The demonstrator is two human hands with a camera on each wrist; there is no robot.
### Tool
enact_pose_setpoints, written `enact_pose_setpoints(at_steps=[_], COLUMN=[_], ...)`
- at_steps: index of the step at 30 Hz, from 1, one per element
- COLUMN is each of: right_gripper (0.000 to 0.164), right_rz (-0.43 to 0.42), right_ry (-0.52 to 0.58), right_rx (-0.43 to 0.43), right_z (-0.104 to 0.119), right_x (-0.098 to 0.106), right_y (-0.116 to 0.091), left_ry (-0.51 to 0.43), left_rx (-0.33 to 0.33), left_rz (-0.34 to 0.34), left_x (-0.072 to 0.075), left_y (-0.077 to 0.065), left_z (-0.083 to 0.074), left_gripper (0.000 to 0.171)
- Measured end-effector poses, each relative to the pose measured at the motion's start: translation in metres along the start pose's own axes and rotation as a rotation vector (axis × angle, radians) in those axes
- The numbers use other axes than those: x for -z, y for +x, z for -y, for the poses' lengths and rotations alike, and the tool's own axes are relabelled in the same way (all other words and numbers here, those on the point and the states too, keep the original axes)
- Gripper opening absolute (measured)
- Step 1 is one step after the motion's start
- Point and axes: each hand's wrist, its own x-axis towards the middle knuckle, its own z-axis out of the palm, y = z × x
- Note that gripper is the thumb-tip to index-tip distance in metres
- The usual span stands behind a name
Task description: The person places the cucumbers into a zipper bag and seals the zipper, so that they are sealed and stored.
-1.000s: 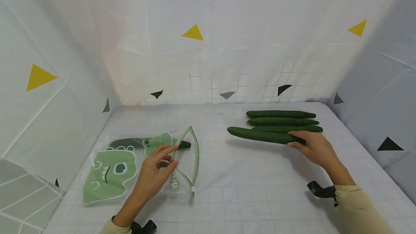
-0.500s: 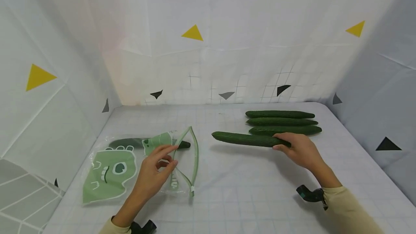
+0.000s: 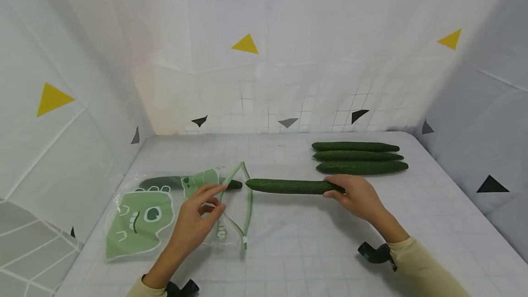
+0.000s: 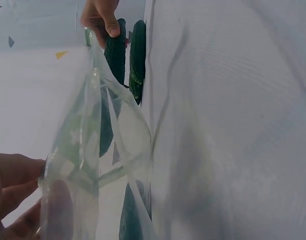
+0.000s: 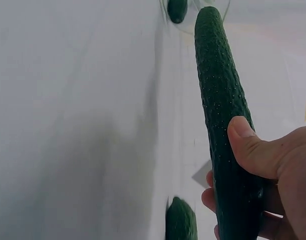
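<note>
My left hand [image 3: 200,217] pinches the upper edge of a clear slider zip bag [image 3: 138,226] with a green cartoon print. Its green-edged mouth gapes to the right, as the left wrist view also shows. One cucumber [image 3: 161,181] lies inside along the far side, its dark end near the mouth. Level above the table, a second cucumber [image 3: 288,186] is gripped at its right end by my right hand [image 3: 356,198]. Its left tip overlaps the bag's mouth in the head view. In the right wrist view my thumb [image 5: 247,145] lies along the held cucumber.
Three more cucumbers [image 3: 360,167] lie side by side at the back right of the white table [image 3: 297,260]. White sheets with yellow and black triangles rise at the back and sides. Each wrist carries a small black camera [image 3: 375,253].
My right hand has carried the cucumber leftward from beside the other three to the bag's mouth, levelling it on the way. My left hand and the bag stay in place.
</note>
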Motion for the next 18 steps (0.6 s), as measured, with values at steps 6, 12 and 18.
enact_pose_setpoints(at_steps=[6, 12, 18], right_gripper=[0.044, 0.043, 0.043], right_rz=[0.01, 0.016, 0.022], right_ry=[0.007, 0.029, 0.041], right_rx=[0.029, 0.053, 0.063], right_z=[0.014, 0.025, 0.038], right_x=[-0.01, -0.019, -0.028], right_y=[0.009, 0.017, 0.025], left_ry=[0.001, -0.005, 0.001], left_rx=[-0.002, 0.004, 0.004], left_rz=[-0.002, 0.003, 0.004], left_x=[0.001, 0.001, 0.0], left_y=[0.0, 0.0, 0.0], left_z=[-0.002, -0.004, -0.005], left_gripper=[0.049, 0.046, 0.046])
